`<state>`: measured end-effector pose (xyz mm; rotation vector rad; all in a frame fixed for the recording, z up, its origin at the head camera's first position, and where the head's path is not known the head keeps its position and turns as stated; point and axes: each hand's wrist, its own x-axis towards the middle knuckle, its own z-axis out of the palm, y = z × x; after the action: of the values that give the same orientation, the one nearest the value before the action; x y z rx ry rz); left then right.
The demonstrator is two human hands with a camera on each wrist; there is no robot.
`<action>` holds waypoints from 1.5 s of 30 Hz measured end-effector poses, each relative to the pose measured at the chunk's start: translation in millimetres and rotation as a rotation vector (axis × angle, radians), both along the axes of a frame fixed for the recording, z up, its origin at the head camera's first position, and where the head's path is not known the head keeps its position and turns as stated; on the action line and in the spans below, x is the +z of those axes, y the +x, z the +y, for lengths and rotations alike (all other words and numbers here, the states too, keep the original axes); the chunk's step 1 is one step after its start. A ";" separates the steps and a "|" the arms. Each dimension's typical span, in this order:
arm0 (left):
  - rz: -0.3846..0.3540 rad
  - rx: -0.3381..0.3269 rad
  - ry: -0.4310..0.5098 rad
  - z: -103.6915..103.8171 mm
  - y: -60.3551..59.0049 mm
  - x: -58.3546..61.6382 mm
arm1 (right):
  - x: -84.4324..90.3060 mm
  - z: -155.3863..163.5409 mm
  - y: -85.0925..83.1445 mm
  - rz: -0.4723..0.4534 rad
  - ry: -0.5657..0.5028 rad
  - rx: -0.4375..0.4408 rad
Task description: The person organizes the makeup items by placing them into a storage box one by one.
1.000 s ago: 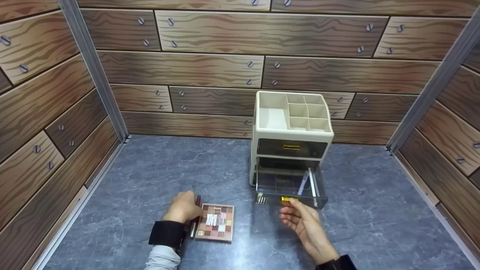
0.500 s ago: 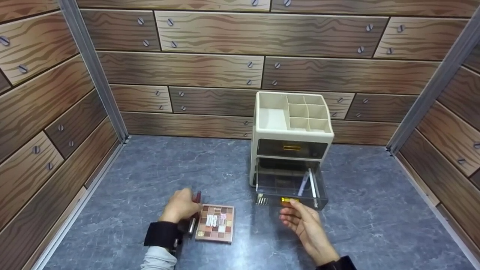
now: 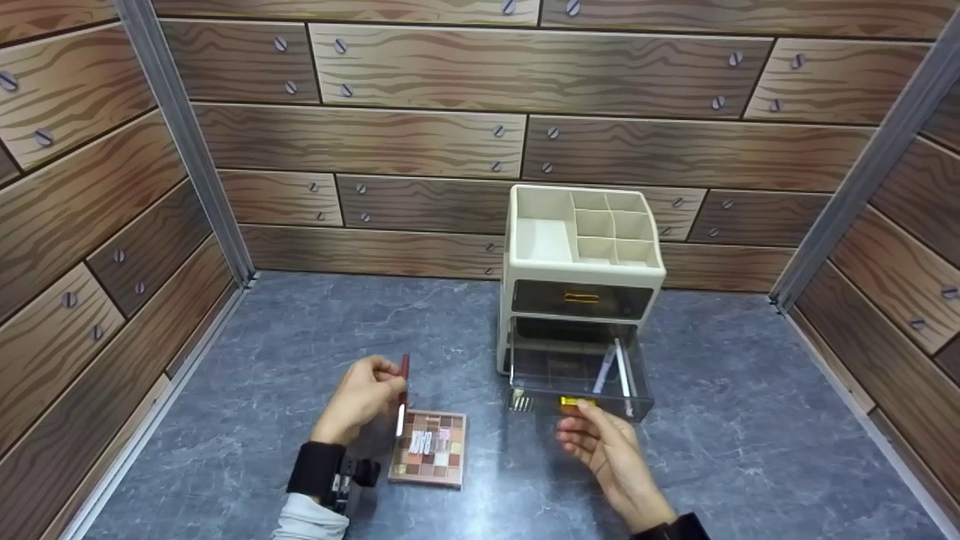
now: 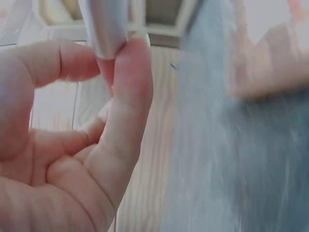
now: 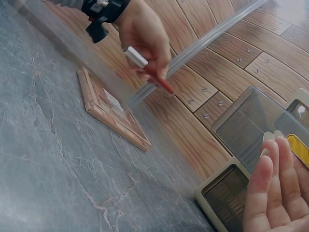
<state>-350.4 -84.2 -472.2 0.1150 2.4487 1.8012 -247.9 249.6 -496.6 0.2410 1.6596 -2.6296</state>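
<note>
My left hand [image 3: 364,394] pinches a slim red pencil with a silver cap [image 3: 403,393], lifted off the table and held nearly upright; in the right wrist view the same red pencil [image 5: 148,69] sticks out of the fingers, and the silver cap [image 4: 105,24] shows close up in the left wrist view. An eyeshadow palette [image 3: 429,447] lies flat just right of that hand. My right hand [image 3: 600,442] hovers open, palm up, just in front of the pulled-out clear lower drawer [image 3: 577,371] of a cream organizer [image 3: 581,259], near its yellow handle [image 3: 577,402].
Two thin white sticks [image 3: 615,367] lie in the open drawer. The upper drawer [image 3: 581,298] is closed and the top compartments look bare. Wood-pattern walls [image 3: 420,142] enclose the grey marble tabletop [image 3: 337,337] on three sides.
My left hand has lifted the red pencil from beside the palette and tipped it upright. The right hand has stayed almost still by the drawer front.
</note>
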 end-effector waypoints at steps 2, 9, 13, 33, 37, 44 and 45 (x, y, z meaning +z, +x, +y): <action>-0.038 -0.043 0.139 4.5 1.0 6.1 | 0.2 0.5 -0.2 0.007 -0.003 -0.002; -0.121 -0.225 0.368 19.5 8.5 19.2 | -1.6 -0.5 0.6 0.009 -0.017 0.007; -0.128 -0.282 0.437 25.3 12.5 20.4 | -1.8 -1.5 1.4 0.002 -0.018 0.001; -0.160 -0.358 0.509 52.8 27.1 29.4 | -2.6 -6.8 -2.7 -0.008 -0.017 0.013; -0.169 -0.389 0.491 61.7 28.3 38.6 | -3.4 -5.5 -0.5 -0.005 -0.011 0.019; -0.153 -0.466 0.452 85.5 23.7 60.6 | -1.3 0.8 1.4 -0.013 0.002 0.002; -0.152 -0.471 0.451 89.2 22.2 62.8 | -0.8 1.4 1.5 -0.012 0.002 0.001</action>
<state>-328.2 5.1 -409.4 0.5166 1.6905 1.9967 -246.5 250.9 -497.4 0.2549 1.6586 -2.6200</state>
